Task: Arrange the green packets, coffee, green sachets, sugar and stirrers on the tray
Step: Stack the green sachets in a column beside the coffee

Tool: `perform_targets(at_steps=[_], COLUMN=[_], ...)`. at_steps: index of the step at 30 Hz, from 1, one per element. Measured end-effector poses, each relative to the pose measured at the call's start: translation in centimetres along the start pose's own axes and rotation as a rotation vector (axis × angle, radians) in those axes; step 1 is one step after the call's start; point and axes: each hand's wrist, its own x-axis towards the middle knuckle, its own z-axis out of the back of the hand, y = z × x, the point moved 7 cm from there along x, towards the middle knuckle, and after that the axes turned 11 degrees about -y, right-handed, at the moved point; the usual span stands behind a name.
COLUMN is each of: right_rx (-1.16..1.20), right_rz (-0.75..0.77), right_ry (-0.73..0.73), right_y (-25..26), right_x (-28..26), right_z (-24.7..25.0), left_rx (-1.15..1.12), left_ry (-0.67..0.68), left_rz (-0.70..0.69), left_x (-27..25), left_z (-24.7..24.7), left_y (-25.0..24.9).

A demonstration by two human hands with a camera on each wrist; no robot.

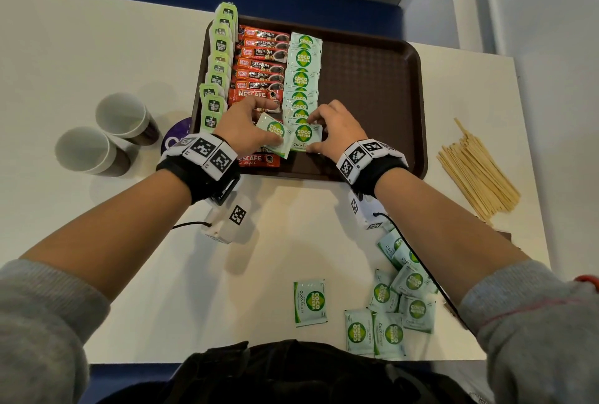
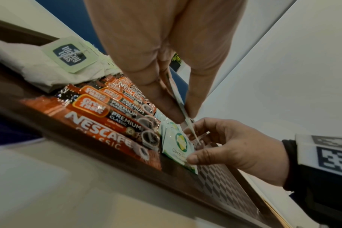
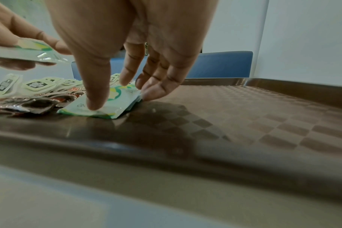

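Now: right hand (image 1: 337, 131) presses a sugar sachet (image 1: 304, 136) flat, tray (image 1: 389, 105) at 6 o'clock | left hand (image 1: 246, 126) pinches the next sachet (image 1: 275, 136) | tip: line up edges, overlap evenly.

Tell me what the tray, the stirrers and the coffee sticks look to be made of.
Tray: likely moulded plastic, brown, with a checkered texture and a glossy rim.
Stirrers: pale wood, by their matt tan colour and thin flat strips.
Coffee sticks: probably foil-lined plastic film; they crinkle and glint.
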Motion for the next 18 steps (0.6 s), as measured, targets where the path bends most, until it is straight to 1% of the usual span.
perform_targets(at_steps=[3, 5, 6, 7, 10, 11, 14, 18], right_rx=[0.04, 0.119, 0.169, 0.22, 0.259, 0.26, 0.25, 0.082], right_rz=[0.019, 0.017, 0.012, 0.007, 0.022, 0.024, 0.004, -0.001], right_ry=[-0.076, -0.116, -0.105, -0.065, 0.111, 0.134, 0.132, 0.177], right_y=[0.4, 1.0, 1.4, 1.9, 2.9, 3.0, 2.6, 1.4], right_x=[0.0, 0.1, 0.1, 0.1, -0.1, -0.1, 0.1, 0.0], right_z=[0.6, 1.2, 1.3, 1.4, 0.8, 0.7, 1.0, 1.3], left_rx=[-0.038, -0.05, -0.049, -0.045, -0.073, -0.074, -0.013, 0.095], left_ry=[0.028, 0.031, 0.03, 0.026, 0.033, 0.04, 0.023, -0.071], left_rz=[0.008, 0.005, -0.003, -0.014, -0.028, -0.031, -0.043, -0.089], left_x=[-0.2, -0.3, -0.3, -0.3, -0.7, -0.8, -0.7, -0.4], left_z=[-0.2, -0.3, -0.3, -0.4, -0.9, -1.1, -1.5, -1.0], left_y=[-0.1, -0.1, -0.2, -0.2, -0.2, -0.2, 0.2, 0.1])
